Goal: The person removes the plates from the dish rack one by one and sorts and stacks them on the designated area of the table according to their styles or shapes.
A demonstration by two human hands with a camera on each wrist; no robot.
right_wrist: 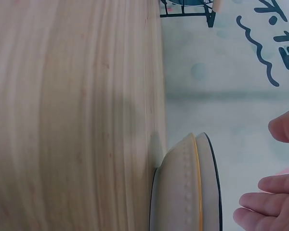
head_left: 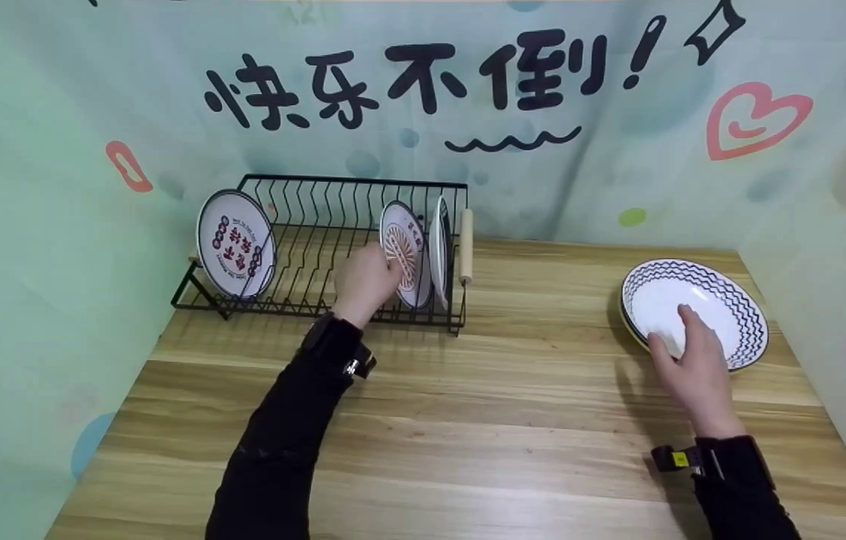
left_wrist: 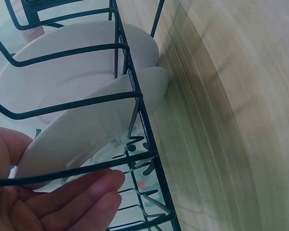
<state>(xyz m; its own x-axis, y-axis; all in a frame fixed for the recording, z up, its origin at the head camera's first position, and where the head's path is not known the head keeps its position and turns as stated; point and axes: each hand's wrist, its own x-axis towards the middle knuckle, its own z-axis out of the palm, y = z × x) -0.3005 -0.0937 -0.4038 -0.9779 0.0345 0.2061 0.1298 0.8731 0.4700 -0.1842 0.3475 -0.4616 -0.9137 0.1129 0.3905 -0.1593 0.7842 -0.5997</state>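
Observation:
My left hand [head_left: 364, 281] pinches the edge of a small plate [head_left: 409, 247] with an orange sunburst pattern, which stands tilted in a black wire dish rack [head_left: 355, 181]. In the left wrist view the plate [left_wrist: 82, 132] passes between the thumb and the fingers [left_wrist: 94, 195]. Over at the right, my right hand [head_left: 699, 367] hovers above a stack of dishes, its thumb and fingers spread and holding nothing. The top dish [head_left: 667, 296] is white with a black zigzag rim. From the side, a yellow-edged dish [right_wrist: 183, 187] shows beneath it.
Another plate [head_left: 438, 251] stands at the rack's right end, beside a wooden handle [head_left: 466, 247]. A plate with red lettering [head_left: 235, 244] leans at the left end. The wooden table [head_left: 505, 420] meets printed cloth walls [head_left: 528, 180] at the back and sides.

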